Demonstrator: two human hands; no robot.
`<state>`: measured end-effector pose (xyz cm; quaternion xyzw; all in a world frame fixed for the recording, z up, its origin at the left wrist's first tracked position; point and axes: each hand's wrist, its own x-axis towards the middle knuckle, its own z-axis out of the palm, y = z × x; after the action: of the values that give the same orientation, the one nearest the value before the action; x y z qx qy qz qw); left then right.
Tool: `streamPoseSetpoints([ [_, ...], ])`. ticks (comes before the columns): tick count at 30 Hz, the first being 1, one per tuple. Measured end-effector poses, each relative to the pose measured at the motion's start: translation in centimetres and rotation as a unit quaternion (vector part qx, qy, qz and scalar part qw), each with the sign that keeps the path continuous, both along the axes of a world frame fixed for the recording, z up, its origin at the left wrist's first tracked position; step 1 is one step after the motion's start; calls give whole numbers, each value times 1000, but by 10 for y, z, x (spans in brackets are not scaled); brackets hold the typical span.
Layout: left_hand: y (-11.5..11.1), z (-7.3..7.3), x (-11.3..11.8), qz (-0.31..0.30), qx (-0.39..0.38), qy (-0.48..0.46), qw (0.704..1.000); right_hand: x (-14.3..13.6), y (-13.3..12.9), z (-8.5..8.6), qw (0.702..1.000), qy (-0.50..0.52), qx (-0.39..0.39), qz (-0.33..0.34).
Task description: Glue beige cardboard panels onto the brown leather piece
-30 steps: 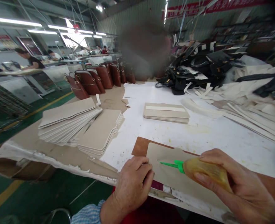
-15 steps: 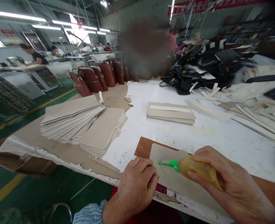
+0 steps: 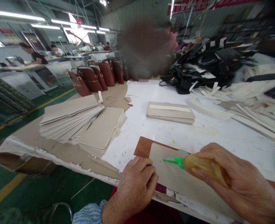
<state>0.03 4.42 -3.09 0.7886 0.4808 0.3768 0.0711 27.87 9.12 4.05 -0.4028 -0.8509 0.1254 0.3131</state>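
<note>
My right hand (image 3: 230,174) is wrapped round a yellowish squeeze glue bottle (image 3: 204,168). The bottle lies tilted nearly flat, its thin green nozzle (image 3: 172,161) pointing left just over a beige panel (image 3: 188,183). I cannot tell whether the tip touches the panel. Under the panel is a larger brown leather piece (image 3: 143,147), showing along its far and left sides. My left hand (image 3: 137,183) presses at the panel's near left corner, its fingers curled and held together on the edge. The thumb and fingertips are partly hidden.
Beige panels (image 3: 102,127) lie fanned in piles to the left, and a smaller stack (image 3: 171,112) sits behind the work. Brown bags (image 3: 90,79) line the far left edge. Black bags (image 3: 198,68) and pale strips (image 3: 263,124) crowd the right. A person (image 3: 36,57) sits beyond.
My right hand has moved the glue bottle slightly to the right, and the nozzle tip has risen a little in view. A small dark dot shows left of the tip. My left hand stays in place.
</note>
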Motion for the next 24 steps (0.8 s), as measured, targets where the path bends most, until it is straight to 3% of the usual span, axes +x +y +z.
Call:
streamPoseSetpoints([
  [9, 0, -3, -1, 5, 8, 0, 1000, -2, -8, -1, 1000, 12, -12, 11],
  [13, 0, -3, 0, 9, -2, 8, 1000, 13, -10, -20, 996, 43, -65, -33],
  [15, 0, -1, 0, 18, -6, 17, 1000, 28, -12, -36, 982, 98, -124, -103],
  [17, 1, 1, 0, 24, 2, 32, 999, 42, -16, -50, 933, 235, -190, -196],
  [19, 2, 3, -2, 21, 27, 41, 999, 52, -23, -55, 835, 418, -240, -265],
  [21, 4, -1, -8, 6, 62, 27, 998, 62, -31, -54, 752, 543, -243, -283],
  [24, 20, -25, -24, -15, 132, 29, 991, 87, -39, -49, 739, 577, -164, -305],
])
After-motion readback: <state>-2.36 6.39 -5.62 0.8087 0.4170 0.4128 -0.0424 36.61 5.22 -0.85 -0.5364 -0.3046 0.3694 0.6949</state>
